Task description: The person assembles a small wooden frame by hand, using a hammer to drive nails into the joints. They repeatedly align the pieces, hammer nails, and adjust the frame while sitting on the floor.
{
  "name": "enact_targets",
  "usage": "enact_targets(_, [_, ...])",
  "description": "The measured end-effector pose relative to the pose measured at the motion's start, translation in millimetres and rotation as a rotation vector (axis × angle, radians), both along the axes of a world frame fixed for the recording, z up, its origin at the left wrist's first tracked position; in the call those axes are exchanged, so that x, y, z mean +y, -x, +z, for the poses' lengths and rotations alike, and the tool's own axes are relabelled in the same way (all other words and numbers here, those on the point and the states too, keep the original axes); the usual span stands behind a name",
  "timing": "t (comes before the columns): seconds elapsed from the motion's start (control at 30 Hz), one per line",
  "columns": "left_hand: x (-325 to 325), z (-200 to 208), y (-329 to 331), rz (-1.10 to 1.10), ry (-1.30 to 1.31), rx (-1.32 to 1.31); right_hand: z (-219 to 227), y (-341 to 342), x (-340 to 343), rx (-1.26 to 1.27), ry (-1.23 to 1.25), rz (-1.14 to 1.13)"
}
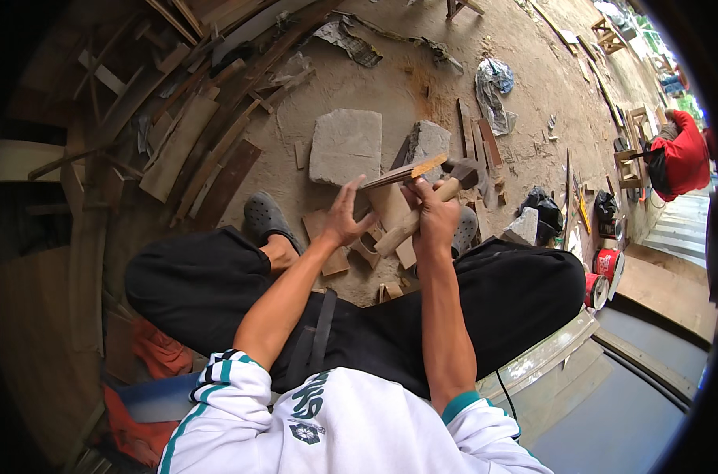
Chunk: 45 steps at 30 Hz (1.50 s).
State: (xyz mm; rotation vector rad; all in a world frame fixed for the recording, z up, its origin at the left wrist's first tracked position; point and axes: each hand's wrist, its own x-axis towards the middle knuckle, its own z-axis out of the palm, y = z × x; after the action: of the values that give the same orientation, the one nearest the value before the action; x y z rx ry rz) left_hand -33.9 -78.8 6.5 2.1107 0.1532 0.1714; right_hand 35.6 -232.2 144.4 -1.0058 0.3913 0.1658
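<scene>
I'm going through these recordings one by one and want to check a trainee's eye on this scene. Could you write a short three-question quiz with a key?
1. Which hand is closed round the thick, pale wooden handle?
2. True or false: the broad, squarish grey block lies to the left of the narrower, rough grey block in the picture.
3. What colour is the other person's garment at the far right? A) blue; B) red; C) white.

Key:
1. The right hand.
2. True.
3. B, red.
</scene>
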Motion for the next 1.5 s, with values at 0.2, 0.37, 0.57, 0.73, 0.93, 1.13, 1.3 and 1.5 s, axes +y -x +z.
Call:
enact_targets(0.2, [-25.5,-50.1,-6.3,0.157,0.474,0.103,-35.5,8.5,14.8,0.168,-0.116,-0.006])
enact_targets(0.37, [-16.3,-41.3,-3.5,0.166,0.19,0.196,-51.8,2.6,-3.0,0.218,0.029,0.109])
enact_targets(0.57, [53.7,-70.2,-29.9,-0.053,-0.107,0.595,-66.7,-2.2,-36.0,0.177,0.483,0.315])
enact_targets(0.73, [107.6,-102.4,-67.1,-0.36,-0.148,0.853,-73.2,7.2,-38.2,0.301,0.568,0.426])
enact_targets(0.93, [120.8,-87.9,-98.6,-0.1,0.056,0.984,-94.6,9.7,-44.5,0.378,0.615,0.46])
enact_targets(1.13, [137.1,-93.5,-109.9,0.179,0.243,0.983,-109.1,6.2,-39.0,0.373,0.6,0.514])
enact_targets(1.3, [156.0,-107.8,-104.7,0.402,0.291,0.728,-123.0,5.8,-25.9,0.346,0.556,0.555])
enact_targets(1.5, [126.4,-66.3,-68.6,0.373,0.801,0.739,-189.5,-8.8,-19.8,0.172,0.808,0.584])
